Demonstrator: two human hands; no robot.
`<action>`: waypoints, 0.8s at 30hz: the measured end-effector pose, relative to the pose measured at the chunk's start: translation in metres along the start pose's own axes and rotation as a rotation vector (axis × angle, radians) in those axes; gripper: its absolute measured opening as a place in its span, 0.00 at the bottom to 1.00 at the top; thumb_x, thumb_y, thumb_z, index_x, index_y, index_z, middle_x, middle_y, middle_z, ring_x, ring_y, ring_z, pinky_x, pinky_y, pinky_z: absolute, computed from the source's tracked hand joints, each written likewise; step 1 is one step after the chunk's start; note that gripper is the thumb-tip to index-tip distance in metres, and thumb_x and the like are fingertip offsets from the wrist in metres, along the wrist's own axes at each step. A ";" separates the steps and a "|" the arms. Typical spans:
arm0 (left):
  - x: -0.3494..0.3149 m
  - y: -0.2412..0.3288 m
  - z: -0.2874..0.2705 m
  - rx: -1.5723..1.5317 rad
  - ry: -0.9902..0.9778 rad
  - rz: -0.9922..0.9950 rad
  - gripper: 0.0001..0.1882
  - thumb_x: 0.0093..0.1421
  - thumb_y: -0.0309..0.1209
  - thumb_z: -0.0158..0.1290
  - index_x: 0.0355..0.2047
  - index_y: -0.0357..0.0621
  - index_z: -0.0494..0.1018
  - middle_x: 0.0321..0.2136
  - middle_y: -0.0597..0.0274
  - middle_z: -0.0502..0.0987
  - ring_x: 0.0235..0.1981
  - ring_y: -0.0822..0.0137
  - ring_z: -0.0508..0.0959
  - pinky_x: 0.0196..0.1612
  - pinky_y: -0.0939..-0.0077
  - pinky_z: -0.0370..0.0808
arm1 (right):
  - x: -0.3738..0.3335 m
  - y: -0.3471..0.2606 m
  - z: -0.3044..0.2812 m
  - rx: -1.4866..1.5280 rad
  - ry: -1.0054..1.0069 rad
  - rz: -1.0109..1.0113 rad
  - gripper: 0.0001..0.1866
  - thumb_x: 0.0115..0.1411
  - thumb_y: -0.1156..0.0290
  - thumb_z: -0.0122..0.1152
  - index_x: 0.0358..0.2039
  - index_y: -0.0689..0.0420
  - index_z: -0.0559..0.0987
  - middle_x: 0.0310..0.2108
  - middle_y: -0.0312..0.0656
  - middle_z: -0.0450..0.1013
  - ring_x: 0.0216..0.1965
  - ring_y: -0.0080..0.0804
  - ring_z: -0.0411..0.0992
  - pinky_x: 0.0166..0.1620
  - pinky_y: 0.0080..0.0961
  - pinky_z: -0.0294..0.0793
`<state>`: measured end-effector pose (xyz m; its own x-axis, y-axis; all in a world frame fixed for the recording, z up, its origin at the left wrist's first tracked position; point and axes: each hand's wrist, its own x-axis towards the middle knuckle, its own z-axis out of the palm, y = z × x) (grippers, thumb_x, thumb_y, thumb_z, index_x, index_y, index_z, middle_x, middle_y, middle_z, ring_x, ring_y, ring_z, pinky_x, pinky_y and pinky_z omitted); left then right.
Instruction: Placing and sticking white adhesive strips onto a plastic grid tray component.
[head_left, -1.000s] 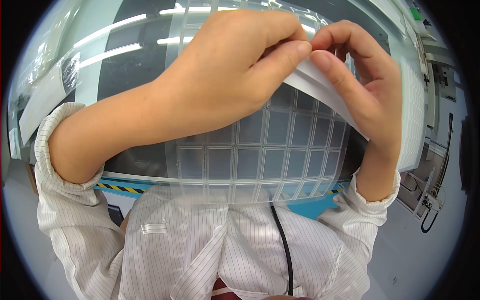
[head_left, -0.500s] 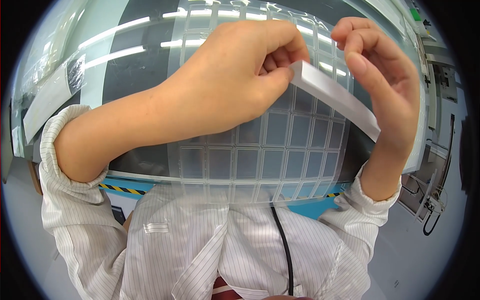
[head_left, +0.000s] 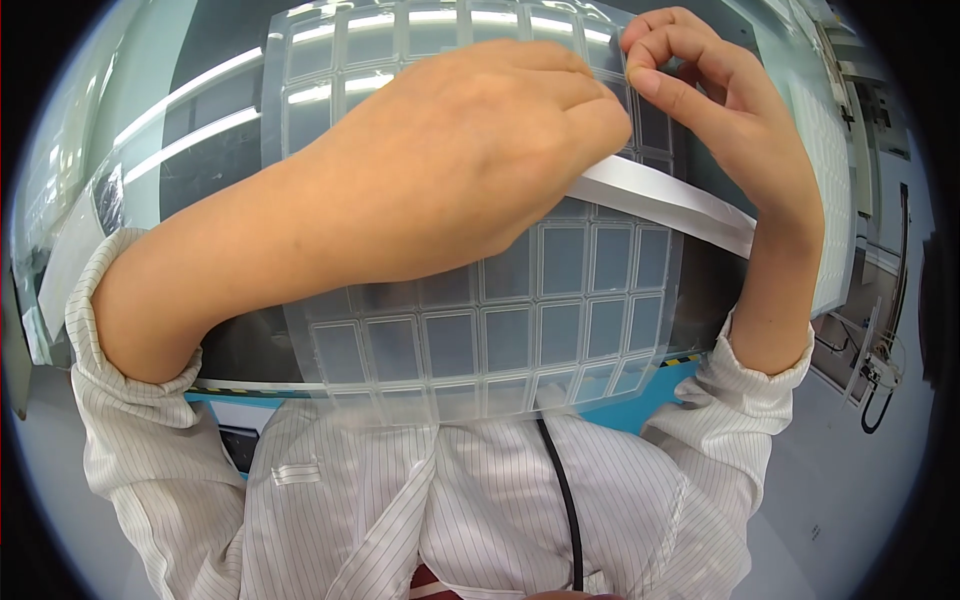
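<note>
A clear plastic tray (head_left: pixel 505 302) with rows of rectangular pockets lies under my hands and reaches past the near table edge. My left hand (head_left: pixel 490 150) is over its middle, back upward, fingers curled in and mostly hidden. From beneath that hand a white strip (head_left: pixel 665 195), seemingly paper or film, runs right and passes behind my right wrist. My right hand (head_left: pixel 735 115) is at the tray's far right, thumb and fingers pinched together. Whatever lies between those fingertips is too small to make out.
A dark mat (head_left: pixel 250 335) lies beneath the tray. Clear film (head_left: pixel 110 195) and a white sheet (head_left: pixel 70 250) are at the left. More pocketed trays (head_left: pixel 835 220) stand at the right edge. A black cable (head_left: pixel 562 480) hangs down my front.
My left hand has rolled over, so its back now hides the fingertips and the strip's end. My right fingers have closed into a pinch. The tray appears further left in view.
</note>
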<state>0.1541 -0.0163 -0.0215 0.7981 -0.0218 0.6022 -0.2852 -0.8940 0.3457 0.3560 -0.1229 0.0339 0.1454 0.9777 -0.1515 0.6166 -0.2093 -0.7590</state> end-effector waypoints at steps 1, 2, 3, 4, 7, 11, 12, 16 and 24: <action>-0.001 -0.002 0.001 -0.032 -0.009 -0.030 0.06 0.51 0.21 0.57 0.29 0.37 0.70 0.29 0.52 0.76 0.38 0.52 0.79 0.43 0.60 0.76 | 0.001 0.000 0.001 -0.040 0.007 0.017 0.06 0.64 0.73 0.65 0.31 0.61 0.79 0.40 0.36 0.70 0.36 0.21 0.65 0.40 0.18 0.65; -0.002 -0.003 0.001 -0.065 -0.018 -0.059 0.06 0.51 0.21 0.57 0.28 0.37 0.70 0.29 0.51 0.76 0.38 0.51 0.79 0.43 0.59 0.76 | 0.002 0.001 0.002 -0.036 0.007 0.022 0.06 0.64 0.73 0.65 0.31 0.61 0.79 0.40 0.36 0.70 0.36 0.21 0.65 0.40 0.18 0.65; -0.003 -0.004 0.002 -0.070 -0.022 -0.059 0.06 0.51 0.21 0.57 0.28 0.37 0.70 0.29 0.51 0.76 0.38 0.51 0.79 0.43 0.59 0.76 | 0.003 0.003 0.004 -0.049 0.012 0.006 0.06 0.63 0.73 0.65 0.32 0.61 0.79 0.40 0.37 0.70 0.36 0.21 0.65 0.40 0.19 0.65; -0.004 -0.005 0.002 -0.078 -0.032 -0.069 0.06 0.52 0.21 0.57 0.29 0.38 0.70 0.31 0.52 0.77 0.39 0.51 0.79 0.44 0.59 0.76 | 0.004 0.005 0.005 -0.062 0.017 -0.011 0.06 0.63 0.73 0.65 0.32 0.61 0.79 0.41 0.37 0.70 0.36 0.22 0.65 0.41 0.19 0.66; -0.006 -0.030 0.006 0.095 0.074 0.229 0.07 0.55 0.22 0.56 0.34 0.34 0.72 0.38 0.45 0.78 0.44 0.48 0.80 0.48 0.59 0.78 | 0.005 0.006 0.010 -0.073 0.040 -0.043 0.05 0.63 0.74 0.65 0.32 0.61 0.79 0.41 0.37 0.70 0.36 0.22 0.65 0.41 0.19 0.66; -0.009 -0.040 0.011 0.271 0.209 0.510 0.10 0.55 0.21 0.55 0.38 0.29 0.73 0.45 0.38 0.80 0.48 0.46 0.81 0.52 0.60 0.80 | 0.006 0.008 0.013 -0.020 0.050 -0.055 0.04 0.63 0.75 0.65 0.32 0.61 0.79 0.40 0.37 0.71 0.36 0.23 0.66 0.41 0.20 0.66; -0.009 -0.041 0.011 0.270 0.209 0.510 0.10 0.55 0.21 0.55 0.38 0.29 0.73 0.45 0.38 0.80 0.48 0.46 0.81 0.52 0.60 0.80 | 0.007 0.007 0.012 -0.068 0.052 -0.065 0.04 0.62 0.75 0.65 0.32 0.61 0.79 0.39 0.37 0.71 0.36 0.22 0.66 0.41 0.20 0.67; -0.008 -0.045 0.013 0.241 0.221 0.542 0.11 0.54 0.20 0.55 0.38 0.29 0.73 0.45 0.38 0.79 0.48 0.45 0.81 0.52 0.60 0.80 | 0.008 0.009 0.013 -0.019 0.071 -0.058 0.05 0.60 0.76 0.68 0.31 0.61 0.80 0.38 0.36 0.72 0.35 0.21 0.67 0.39 0.19 0.67; -0.007 -0.042 0.013 0.232 0.237 0.532 0.11 0.54 0.20 0.55 0.39 0.29 0.73 0.44 0.38 0.79 0.47 0.46 0.81 0.51 0.60 0.80 | 0.012 0.003 0.015 -0.087 0.118 -0.007 0.06 0.57 0.75 0.71 0.28 0.61 0.81 0.37 0.35 0.72 0.31 0.19 0.67 0.34 0.16 0.67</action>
<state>0.1671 0.0159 -0.0500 0.4317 -0.4147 0.8010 -0.4675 -0.8623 -0.1945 0.3479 -0.1119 0.0201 0.2279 0.9714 -0.0667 0.6817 -0.2081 -0.7014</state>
